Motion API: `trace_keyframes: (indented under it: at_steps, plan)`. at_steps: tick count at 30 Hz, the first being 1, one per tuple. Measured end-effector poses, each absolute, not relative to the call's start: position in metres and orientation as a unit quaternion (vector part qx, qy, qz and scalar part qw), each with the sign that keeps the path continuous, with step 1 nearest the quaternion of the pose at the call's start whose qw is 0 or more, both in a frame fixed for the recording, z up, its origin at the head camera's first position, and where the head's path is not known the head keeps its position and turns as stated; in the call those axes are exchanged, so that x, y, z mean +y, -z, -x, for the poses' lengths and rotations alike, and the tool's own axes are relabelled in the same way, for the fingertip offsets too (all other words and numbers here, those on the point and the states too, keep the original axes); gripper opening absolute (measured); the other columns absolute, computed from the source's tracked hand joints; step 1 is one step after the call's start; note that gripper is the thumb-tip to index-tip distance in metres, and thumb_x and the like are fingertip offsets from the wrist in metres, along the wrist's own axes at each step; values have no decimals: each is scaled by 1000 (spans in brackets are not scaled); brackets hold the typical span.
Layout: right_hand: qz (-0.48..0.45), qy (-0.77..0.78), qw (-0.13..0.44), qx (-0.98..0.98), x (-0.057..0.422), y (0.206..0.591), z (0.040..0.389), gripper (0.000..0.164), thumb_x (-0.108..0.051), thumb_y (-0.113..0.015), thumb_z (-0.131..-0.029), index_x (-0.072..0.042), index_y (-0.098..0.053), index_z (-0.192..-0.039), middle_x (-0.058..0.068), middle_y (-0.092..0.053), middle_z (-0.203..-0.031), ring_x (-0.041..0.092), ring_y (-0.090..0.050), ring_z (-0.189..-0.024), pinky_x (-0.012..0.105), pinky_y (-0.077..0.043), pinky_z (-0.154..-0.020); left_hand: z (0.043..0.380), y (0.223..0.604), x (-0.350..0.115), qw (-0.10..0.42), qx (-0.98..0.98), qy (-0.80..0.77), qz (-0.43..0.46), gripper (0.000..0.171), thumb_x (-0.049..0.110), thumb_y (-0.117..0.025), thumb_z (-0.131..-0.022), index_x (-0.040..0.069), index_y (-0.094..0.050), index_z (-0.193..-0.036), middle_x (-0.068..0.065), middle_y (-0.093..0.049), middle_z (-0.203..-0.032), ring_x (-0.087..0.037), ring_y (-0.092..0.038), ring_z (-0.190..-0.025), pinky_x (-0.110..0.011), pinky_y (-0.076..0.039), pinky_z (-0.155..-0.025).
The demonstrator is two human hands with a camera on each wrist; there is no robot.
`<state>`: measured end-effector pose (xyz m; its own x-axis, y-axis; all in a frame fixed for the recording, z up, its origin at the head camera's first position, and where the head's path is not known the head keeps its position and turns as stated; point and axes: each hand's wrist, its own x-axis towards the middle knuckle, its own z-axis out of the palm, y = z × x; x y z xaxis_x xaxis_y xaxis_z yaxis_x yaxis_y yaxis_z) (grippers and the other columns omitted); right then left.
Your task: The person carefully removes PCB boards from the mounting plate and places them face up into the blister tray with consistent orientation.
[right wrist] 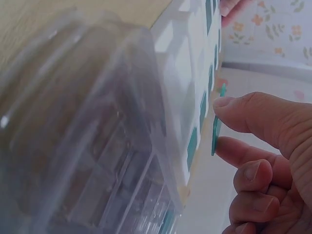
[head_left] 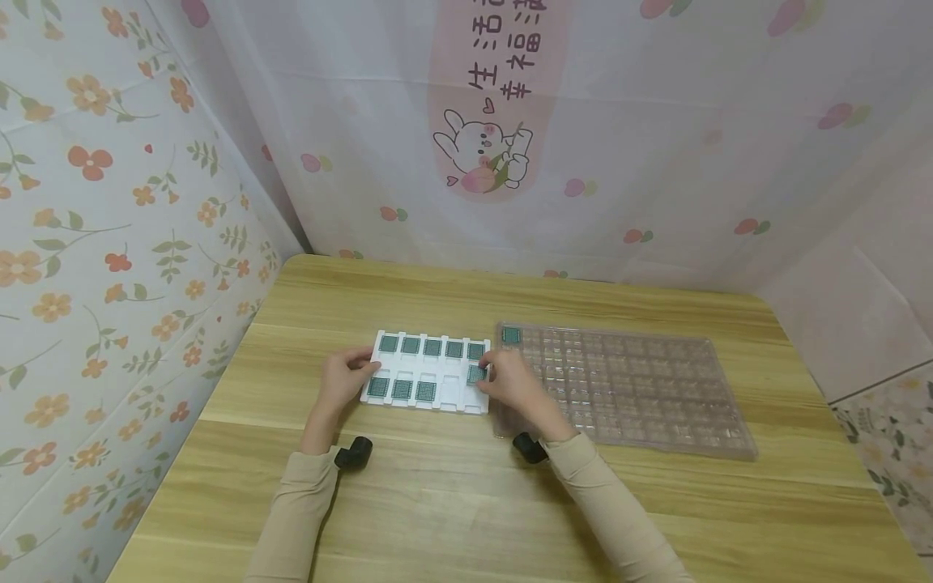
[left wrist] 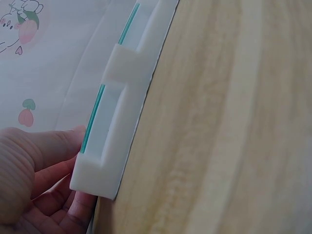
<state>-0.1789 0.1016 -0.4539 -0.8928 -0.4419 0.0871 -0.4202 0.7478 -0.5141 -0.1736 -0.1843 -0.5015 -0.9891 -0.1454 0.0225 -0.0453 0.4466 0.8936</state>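
My left hand (head_left: 341, 379) grips the left end of a white plastic tray (head_left: 430, 366), thumb at the upper edge and fingers curled beneath it in the left wrist view. Small square green circuit boards sit in the tray's two rows, several along the far row and three at the left of the near row. Over the tray's right end, my right hand (head_left: 513, 385) pinches one small green circuit board (right wrist: 214, 141) between thumb and index finger. In the right wrist view that board is held edge-on, raised off the tray, with the other fingers curled.
Right of the white tray lies a large clear plastic tray (head_left: 627, 389) with many compartments. One green board (head_left: 512, 334) sits in its far left corner. Both trays lie on a wooden table (head_left: 437, 502), with printed curtains (head_left: 350, 121) behind and at the left.
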Motion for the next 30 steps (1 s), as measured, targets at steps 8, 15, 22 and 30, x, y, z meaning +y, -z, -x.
trace_keyframes:
  at_steps: [8, 15, 22, 30]
  plan:
    - [225, 271, 30, 935, 108, 454, 182, 21, -5, -76, -74, 4, -67, -90, 2, -55, -65, 7, -44, -50, 19, -37, -46, 173, 501, -185, 49, -847, 526, -56, 30, 0, -69, -80, -10, -65, -108, -24, -66, -95, -23, -60, -79, -15, -43, -61]
    - [219, 293, 41, 930, 112, 452, 185, 21, -2, -74, -74, 6, -67, -92, 2, -52, -61, 6, -40, -45, 18, -34, -42, 174, 502, -185, 51, -849, 523, -58, 30, 0, -69, -80, -10, -65, -108, -24, -66, -94, -24, -60, -79, -15, -43, -61]
    - [215, 289, 46, 932, 119, 452, 189, 22, -4, -76, -75, 5, -67, -92, 0, -53, -57, 7, -42, -47, 18, -35, -43, 175, 502, -184, 43, -850, 521, -58, 30, 0, -69, -81, -10, -65, -109, -25, -66, -96, -27, -62, -82, -15, -44, -61]
    - [197, 290, 63, 935, 128, 451, 197, 20, -6, -74, -77, 2, -68, -94, 4, -61, -69, 10, -47, -56, 21, -40, -50, 175, 502, -185, 41, -853, 517, -60, 31, 2, -69, -82, -9, -64, -110, -23, -66, -95, -25, -61, -81, -16, -43, -62]
